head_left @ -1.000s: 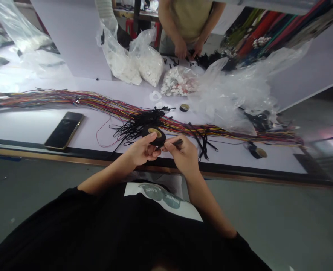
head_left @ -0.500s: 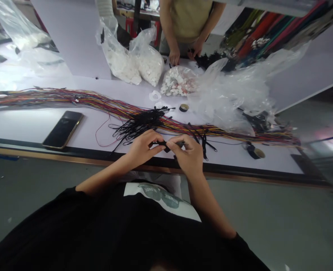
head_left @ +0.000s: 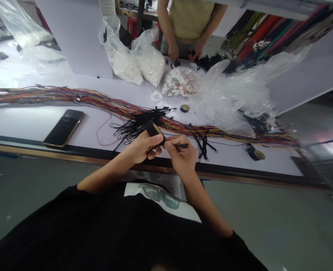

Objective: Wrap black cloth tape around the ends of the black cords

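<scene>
My left hand (head_left: 142,147) is closed on a roll of black tape (head_left: 151,128), which stands tilted above the thumb. Between my two hands a dark strip runs at the fingertips; whether it is tape or cable I cannot tell. My right hand (head_left: 184,156) pinches a thin black cable (head_left: 184,145), whose end sticks out to the right past the fingers. Just beyond the left hand lies a tangled pile of black looped cables (head_left: 136,124). Several short black cables (head_left: 203,145) rest on the table right of my right hand.
A long bundle of coloured wires (head_left: 98,101) crosses the white table (head_left: 28,124). A phone (head_left: 64,128) lies at left, with tape rolls at the back (head_left: 185,108) and right (head_left: 256,153). Bags of white parts (head_left: 152,66) stand behind. Opposite, another person's hands (head_left: 173,52) handle black pieces.
The tape roll has come up into clear view in my left hand, whose fingers have curled under it. My right hand has turned a little, keeping its pinch. The other person's hands have shifted slightly.
</scene>
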Action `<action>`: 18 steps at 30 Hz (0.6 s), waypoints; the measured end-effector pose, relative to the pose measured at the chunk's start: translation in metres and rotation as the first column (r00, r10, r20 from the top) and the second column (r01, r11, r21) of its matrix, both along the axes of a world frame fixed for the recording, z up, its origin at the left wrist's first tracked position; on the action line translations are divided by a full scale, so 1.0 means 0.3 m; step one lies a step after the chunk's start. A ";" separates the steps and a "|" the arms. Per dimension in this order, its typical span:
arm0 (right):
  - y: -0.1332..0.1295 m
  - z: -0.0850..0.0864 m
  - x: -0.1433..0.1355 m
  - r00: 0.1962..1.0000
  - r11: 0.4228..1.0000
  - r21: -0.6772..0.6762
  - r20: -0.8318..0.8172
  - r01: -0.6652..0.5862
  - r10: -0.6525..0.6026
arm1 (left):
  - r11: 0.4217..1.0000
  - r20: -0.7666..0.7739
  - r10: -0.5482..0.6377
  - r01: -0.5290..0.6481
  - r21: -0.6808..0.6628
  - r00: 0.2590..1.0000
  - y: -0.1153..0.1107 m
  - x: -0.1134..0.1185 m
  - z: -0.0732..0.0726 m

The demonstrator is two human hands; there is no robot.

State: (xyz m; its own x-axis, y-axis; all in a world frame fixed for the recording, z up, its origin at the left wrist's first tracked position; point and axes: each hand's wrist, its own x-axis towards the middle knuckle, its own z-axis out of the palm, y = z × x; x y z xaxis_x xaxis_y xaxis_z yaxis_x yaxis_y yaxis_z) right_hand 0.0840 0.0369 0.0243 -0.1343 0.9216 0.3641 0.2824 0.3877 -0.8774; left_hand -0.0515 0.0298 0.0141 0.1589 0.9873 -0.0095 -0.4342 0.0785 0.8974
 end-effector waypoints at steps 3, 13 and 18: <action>0.015 -0.022 -0.008 0.991 0.993 -0.114 -0.130 0.006 -0.021 | 0.997 -0.064 -0.055 0.058 0.052 0.996 0.001 -0.028 0.015; 0.018 0.005 0.009 0.999 0.999 -0.043 0.019 0.033 -0.032 | 0.855 -0.696 0.178 0.242 0.460 0.695 -0.027 -0.104 0.026; 0.014 -0.010 -0.001 0.994 0.995 -0.092 -0.108 -0.027 0.017 | 0.847 -0.620 0.434 -0.061 0.528 0.654 -0.019 -0.042 0.004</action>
